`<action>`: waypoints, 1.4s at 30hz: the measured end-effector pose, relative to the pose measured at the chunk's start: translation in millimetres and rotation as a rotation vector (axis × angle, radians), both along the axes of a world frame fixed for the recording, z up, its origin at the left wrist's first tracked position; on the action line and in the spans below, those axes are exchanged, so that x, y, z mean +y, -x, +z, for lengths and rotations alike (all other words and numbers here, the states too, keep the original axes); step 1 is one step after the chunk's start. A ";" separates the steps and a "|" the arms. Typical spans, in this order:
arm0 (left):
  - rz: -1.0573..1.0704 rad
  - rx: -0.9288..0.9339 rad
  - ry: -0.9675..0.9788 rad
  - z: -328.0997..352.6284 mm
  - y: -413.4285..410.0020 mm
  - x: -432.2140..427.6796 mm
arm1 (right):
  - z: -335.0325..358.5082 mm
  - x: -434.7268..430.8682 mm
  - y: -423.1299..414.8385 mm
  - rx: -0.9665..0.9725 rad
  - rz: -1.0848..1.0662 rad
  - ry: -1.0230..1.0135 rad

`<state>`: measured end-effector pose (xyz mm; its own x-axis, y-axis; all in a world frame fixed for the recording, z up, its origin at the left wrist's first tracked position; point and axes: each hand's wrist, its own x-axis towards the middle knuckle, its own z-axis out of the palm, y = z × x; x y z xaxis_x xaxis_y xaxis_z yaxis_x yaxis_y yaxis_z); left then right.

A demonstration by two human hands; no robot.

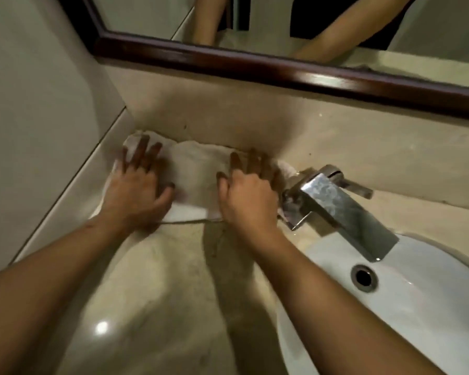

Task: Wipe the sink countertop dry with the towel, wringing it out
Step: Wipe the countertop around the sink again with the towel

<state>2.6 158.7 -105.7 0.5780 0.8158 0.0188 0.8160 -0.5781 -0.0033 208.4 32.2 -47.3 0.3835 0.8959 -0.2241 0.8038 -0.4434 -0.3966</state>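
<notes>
A white towel (198, 171) lies spread flat on the beige stone countertop (157, 280), pushed up against the back wall in the far left corner. My left hand (138, 182) presses flat on the towel's left end with fingers spread. On the towel's right end rests my right hand (247, 190), palm down with fingers apart, right beside the base of the tap. Neither hand grips the cloth; both push down on it.
A chrome tap (333, 204) with a lever stands just right of my right hand. The white sink basin (417, 307) with its overflow hole fills the lower right. A dark wooden mirror frame (255, 60) runs above the backsplash. A tiled wall (33, 117) bounds the left side.
</notes>
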 end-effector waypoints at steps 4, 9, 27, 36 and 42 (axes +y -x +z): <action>-0.031 -0.009 0.015 -19.0 -3.3 7.8 | -62.6 10.5 -3.0 -0.282 0.031 -0.087; -0.043 0.019 0.035 -23.2 9.4 4.3 | -71.1 2.8 4.7 -0.310 0.046 -0.070; -0.039 0.063 0.069 -14.0 68.3 -99.6 | -62.6 -106.4 55.8 -0.285 0.211 -0.022; -0.123 0.040 0.066 -16.5 130.0 -169.1 | -68.6 -194.1 121.3 -0.226 0.210 -0.093; -0.118 0.025 0.034 -14.6 155.3 -258.0 | -71.8 -288.7 150.9 -0.205 0.194 -0.163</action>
